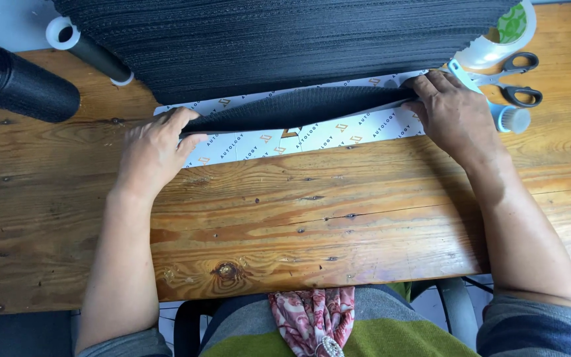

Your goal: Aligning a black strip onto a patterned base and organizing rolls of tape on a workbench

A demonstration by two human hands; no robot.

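Note:
A long white printed card strip (312,140) lies across the far part of a wooden table (285,225). A black ribbed fabric piece (292,109) rests along it, bulging in the middle. My left hand (156,149) presses the left end of the fabric and card, fingers closed on the fabric's tip. At the other end, my right hand (454,112) pinches the fabric against the card. A large stack of black ribbed fabric (285,39) lies just behind the strip.
A black mesh roll (21,82) lies at the far left, with a black tube with white ends (90,53) beside it. Scissors (513,79), a roll of clear tape (503,36) and a pale blue capped object (511,119) sit at the far right.

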